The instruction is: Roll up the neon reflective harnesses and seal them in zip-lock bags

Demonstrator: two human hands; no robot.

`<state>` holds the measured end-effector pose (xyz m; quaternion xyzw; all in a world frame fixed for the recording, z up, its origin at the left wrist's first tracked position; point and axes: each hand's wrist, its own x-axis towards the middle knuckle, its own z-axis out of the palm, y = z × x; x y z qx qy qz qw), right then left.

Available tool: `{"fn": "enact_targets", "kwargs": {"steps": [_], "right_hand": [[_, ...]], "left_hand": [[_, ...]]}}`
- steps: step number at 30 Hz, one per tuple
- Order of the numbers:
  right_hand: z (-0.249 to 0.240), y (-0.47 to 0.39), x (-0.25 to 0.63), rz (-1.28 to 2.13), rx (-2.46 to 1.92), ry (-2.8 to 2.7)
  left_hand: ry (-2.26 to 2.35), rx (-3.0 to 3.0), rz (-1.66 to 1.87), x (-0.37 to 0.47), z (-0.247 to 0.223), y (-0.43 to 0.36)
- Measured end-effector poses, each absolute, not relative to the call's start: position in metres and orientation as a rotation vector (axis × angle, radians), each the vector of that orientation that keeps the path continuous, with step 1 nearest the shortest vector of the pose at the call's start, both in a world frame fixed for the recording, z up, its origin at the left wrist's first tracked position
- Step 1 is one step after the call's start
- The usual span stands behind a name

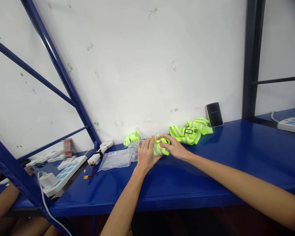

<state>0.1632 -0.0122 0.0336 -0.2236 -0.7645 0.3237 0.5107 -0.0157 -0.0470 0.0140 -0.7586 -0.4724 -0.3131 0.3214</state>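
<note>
A folded neon-yellow bundle with grey reflective strips, like a reflective vest (158, 150), lies on the blue table between my hands. A thin red line, like a zip-bag seal, crosses it, and it seems partly inside a clear plastic bag. My left hand (146, 155) curls over the bag's left side, its thumb low by the bundle. My right hand (174, 147) grips the bundle from the right, fingers on top. Left of my hands lie flat clear zip bags (116, 159) and another yellow bundle (132, 139) in clear plastic. Two loose yellow reflective pieces (186, 133) lie to the right.
A phone (214, 114) leans against the wall at right. A small white fan (106, 143) and a white device with wires (95, 158) lie at left. Beyond the blue post (71, 85) are a power strip (66, 175) and another person's arm (5, 200).
</note>
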Motion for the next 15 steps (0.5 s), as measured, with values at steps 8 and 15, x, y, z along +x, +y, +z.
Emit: {"fn": "enact_targets", "kwargs": {"steps": [8,15], "right_hand": [[0.031,-0.016,0.164,0.716,-0.577,-1.837],[0.029,-0.024,0.164,0.631,-0.594,-1.862]], "left_hand": [[-1.254,-2.046,-0.892,-0.016,0.014,-0.046],[-1.249,-2.151,-0.917,-0.019,0.011,-0.044]]}}
